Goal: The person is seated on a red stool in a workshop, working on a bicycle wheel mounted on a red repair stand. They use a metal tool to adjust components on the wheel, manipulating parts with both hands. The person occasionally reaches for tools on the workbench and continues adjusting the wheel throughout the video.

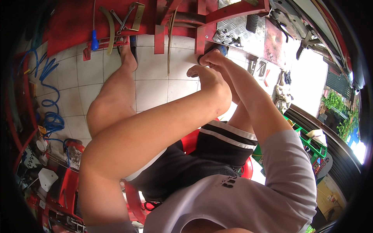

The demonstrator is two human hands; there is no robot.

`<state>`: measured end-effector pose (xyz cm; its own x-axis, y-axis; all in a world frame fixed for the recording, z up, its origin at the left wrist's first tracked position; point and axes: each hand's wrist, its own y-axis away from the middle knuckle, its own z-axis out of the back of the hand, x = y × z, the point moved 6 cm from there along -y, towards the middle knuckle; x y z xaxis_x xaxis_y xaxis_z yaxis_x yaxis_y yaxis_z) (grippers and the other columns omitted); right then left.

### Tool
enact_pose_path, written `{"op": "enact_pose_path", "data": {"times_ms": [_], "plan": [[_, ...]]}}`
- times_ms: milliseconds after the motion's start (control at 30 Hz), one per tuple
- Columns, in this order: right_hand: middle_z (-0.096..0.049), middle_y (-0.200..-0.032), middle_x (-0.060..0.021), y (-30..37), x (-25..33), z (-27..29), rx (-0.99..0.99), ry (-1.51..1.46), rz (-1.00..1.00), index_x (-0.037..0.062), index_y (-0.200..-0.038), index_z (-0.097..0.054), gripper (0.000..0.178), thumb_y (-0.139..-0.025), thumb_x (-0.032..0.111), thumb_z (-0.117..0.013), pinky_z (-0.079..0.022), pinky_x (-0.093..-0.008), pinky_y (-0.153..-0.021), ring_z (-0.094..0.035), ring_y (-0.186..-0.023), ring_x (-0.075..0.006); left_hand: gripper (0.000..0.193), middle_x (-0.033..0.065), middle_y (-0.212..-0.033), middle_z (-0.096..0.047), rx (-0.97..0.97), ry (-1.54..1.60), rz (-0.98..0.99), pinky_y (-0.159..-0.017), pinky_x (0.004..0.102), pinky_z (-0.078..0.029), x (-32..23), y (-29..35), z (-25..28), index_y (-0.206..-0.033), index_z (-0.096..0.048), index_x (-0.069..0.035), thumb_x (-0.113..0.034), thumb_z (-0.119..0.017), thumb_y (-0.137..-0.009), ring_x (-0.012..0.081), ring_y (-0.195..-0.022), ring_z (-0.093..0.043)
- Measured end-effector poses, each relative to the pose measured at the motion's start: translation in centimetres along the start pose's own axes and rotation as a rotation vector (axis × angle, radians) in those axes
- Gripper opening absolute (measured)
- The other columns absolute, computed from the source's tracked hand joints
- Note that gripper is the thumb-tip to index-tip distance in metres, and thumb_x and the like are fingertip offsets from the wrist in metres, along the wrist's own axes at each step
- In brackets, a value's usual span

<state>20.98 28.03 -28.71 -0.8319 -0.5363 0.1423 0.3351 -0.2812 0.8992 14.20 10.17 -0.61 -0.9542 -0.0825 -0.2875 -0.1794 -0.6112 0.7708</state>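
Red frame [200, 37]: is standing at twelve o'clock.
Left hand [206, 80]: is curling below the frame, its grip impossible to tell.
Right hand [216, 59]: is reaching toward one, grip equally unclear.
Bench [72, 25]: is carrying wrenches [126, 18] at eleven.

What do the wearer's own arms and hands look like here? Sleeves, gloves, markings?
Plain, pale grey short fabric sleeves; only the left one's edge shows. Both forearms are bare, no cables or straps. The bare left hand has no glove, and no watch shows at that wrist. No glove shows on the right hand either; its fingers are hard to make out.
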Motion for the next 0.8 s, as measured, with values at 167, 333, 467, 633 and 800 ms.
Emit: {"op": "enact_pose_path", "data": {"times_ms": [167,333,467,633,800], "plan": [[-0.068,-0.076,-0.0080,-1.8,-3.0,5.8,-0.113,0.045,-0.192,0.0051,-0.084,-0.067,0.023,-0.082,0.024,-0.055,-0.055,-0.0351,-0.052,-0.066,-0.057,-0.0183,0.044,0.0112,-0.114,-0.064,0.093,-0.029,0.011,-0.089,0.0475,-0.044,1.1,0.1,-1.1,-0.112,-0.067,-0.013,-0.024,-0.074,-0.070,0.0277,-0.108,-0.058],[-0.068,-0.070,-0.0063,-1.5,-6.9,11.5,-0.643,-0.312,-0.067,0.0127,-0.089,-0.070,0.018,-0.079,0.025,-0.061,-0.054,-0.0308,-0.055,-0.066,-0.060,-0.0162,0.042,0.0118,-0.113,-0.064,-0.005,-0.081,-0.009,-0.089,0.0465,-0.043,0.4,-0.2,-0.6,-0.113,-0.067,-0.012,-0.023,-0.073,-0.072,0.0283,-0.107,-0.059],[-0.069,-0.086,-0.0156,-2.3,-6.9,12.7,-0.843,-0.116,0.009,0.0172,-0.097,-0.070,0.027,-0.072,0.021,-0.063,-0.053,-0.0405,-0.078,-0.067,-0.085,-0.0303,0.041,0.0115,-0.112,-0.064,0.048,-0.105,-0.072,-0.089,0.0451,-0.043,0.1,-0.2,-0.3,-0.112,-0.067,-0.010,-0.024,-0.072,-0.073,0.0281,-0.106,-0.059],[-0.068,-0.098,-0.0170,-2.7,-4.4,12.3,-0.904,-0.069,0.027,0.0170,-0.101,-0.066,0.027,-0.075,0.021,-0.063,-0.051,-0.0441,-0.081,-0.064,-0.094,-0.0342,0.038,0.0107,-0.107,-0.065,-0.049,-0.082,-0.008,-0.090,0.0425,-0.042,0.6,0.2,-0.2,-0.107,-0.069,-0.009,-0.024,-0.072,-0.073,0.0274,-0.104,-0.060],[-0.069,-0.084,-0.0135,-2.1,-3.8,12.4,-1.050,-0.005,0.124,0.0108,-0.095,-0.066,0.026,-0.072,0.023,-0.066,-0.052,-0.0399,-0.074,-0.067,-0.081,-0.0306,0.035,0.0105,-0.102,-0.066,-0.085,-0.075,0.013,-0.089,0.0413,-0.042,0.5,-0.2,-0.2,-0.104,-0.070,-0.009,-0.023,-0.073,-0.072,0.0273,-0.102,-0.060]]}}
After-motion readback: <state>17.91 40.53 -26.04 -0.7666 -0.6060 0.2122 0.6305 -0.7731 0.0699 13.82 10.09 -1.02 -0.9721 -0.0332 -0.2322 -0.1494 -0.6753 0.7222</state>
